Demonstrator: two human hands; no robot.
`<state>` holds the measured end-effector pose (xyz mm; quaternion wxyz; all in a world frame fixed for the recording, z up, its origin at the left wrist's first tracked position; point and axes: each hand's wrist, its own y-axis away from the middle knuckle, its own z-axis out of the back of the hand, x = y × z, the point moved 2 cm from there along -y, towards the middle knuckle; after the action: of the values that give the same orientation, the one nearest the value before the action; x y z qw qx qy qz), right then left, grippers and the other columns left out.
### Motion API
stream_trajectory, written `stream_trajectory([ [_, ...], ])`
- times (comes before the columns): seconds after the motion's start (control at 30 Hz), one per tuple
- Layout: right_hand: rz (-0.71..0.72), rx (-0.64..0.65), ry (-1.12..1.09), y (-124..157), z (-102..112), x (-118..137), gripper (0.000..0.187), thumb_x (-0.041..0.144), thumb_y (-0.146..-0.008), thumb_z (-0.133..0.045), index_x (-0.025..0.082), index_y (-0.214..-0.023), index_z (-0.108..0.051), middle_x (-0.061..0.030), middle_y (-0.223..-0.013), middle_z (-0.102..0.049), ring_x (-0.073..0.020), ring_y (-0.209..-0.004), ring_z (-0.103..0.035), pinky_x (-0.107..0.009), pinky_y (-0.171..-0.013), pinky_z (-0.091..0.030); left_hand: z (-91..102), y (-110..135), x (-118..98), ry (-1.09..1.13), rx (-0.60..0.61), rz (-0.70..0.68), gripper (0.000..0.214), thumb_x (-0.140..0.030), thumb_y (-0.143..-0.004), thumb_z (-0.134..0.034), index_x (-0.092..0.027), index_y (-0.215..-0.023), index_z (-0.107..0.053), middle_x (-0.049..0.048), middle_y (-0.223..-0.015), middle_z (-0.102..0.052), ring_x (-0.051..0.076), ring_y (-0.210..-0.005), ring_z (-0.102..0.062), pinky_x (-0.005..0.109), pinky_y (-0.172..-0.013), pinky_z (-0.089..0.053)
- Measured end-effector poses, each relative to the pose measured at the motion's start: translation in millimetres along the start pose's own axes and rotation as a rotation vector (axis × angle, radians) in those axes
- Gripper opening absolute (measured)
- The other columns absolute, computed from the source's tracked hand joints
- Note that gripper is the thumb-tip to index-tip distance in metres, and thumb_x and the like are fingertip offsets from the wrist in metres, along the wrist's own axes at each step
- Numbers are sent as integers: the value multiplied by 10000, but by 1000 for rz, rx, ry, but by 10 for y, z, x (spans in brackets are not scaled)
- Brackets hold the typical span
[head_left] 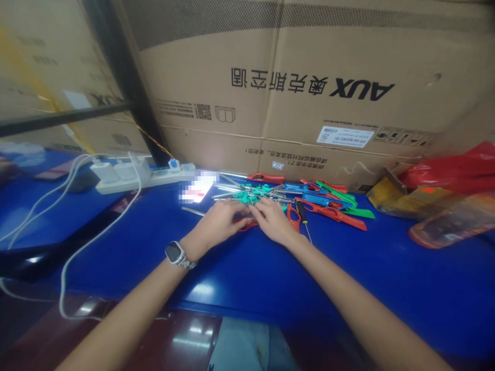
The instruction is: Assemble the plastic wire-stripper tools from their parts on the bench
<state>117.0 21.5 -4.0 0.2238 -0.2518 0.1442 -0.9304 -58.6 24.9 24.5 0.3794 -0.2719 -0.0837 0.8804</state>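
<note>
Both my hands rest side by side on a blue table, fingers curled over a red-handled tool that shows only in part beneath them. My left hand, with a watch on its wrist, covers the tool's left side. My right hand covers its right side. Just beyond my fingers lies a heap of several red, green and blue handled tools with metal blades. A small screwdriver lies right of my right hand.
A large cardboard box stands behind the heap. A white power strip with chargers and cables sits at the left, a phone beside it. Red and clear plastic bags lie at the right.
</note>
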Motion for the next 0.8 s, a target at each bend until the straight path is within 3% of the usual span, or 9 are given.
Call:
stream_trajectory([
  [0.13, -21, -3, -78, 12, 59, -60, 361, 371, -1033, -396, 202, -794, -606, -37, -855, -566, -199, -890, -527, -352, -825, -387, -40, -33, 39, 52, 27, 49, 118, -275, -912, -620, -203, -942, -710, 37, -921, -736, 192, -844, -665, 322, -794, -494],
  [0.27, -5, 12, -149, 58, 184, -165, 94, 261, -915, -612, 209, -986, -644, -38, -968, -600, -199, -928, -554, -356, -850, -414, -20, 8, 73, 106, -2, 42, 143, -285, -930, -613, -200, -951, -726, 45, -929, -739, 193, -857, -663, 319, -796, -490],
  [0.47, 52, 129, -70, 71, 267, -204, 90, 235, -904, -640, 215, -971, -697, -47, -967, -632, -213, -997, -565, -378, -889, -419, -62, 65, 49, 88, 18, 51, 132, -255, -923, -627, -208, -978, -738, 49, -916, -718, 214, -908, -635, 331, -796, -480],
  [0.67, 44, 119, -130, 63, 240, -176, 87, 200, -909, -638, 201, -960, -708, -26, -943, -581, -137, -793, -581, -296, -765, -448, -139, 71, 30, 25, -44, 2, 161, -213, -934, -604, -200, -1009, -747, 74, -953, -668, 218, -916, -604, 338, -789, -486],
  [0.8, 35, 113, -160, 79, 231, -174, 100, 188, -909, -636, 195, -965, -718, -19, -919, -558, -126, -764, -581, -281, -743, -452, -168, 64, 23, -13, -41, 7, 168, -193, -927, -610, -196, -1001, -761, 73, -884, -661, 220, -859, -595, 336, -740, -488],
])
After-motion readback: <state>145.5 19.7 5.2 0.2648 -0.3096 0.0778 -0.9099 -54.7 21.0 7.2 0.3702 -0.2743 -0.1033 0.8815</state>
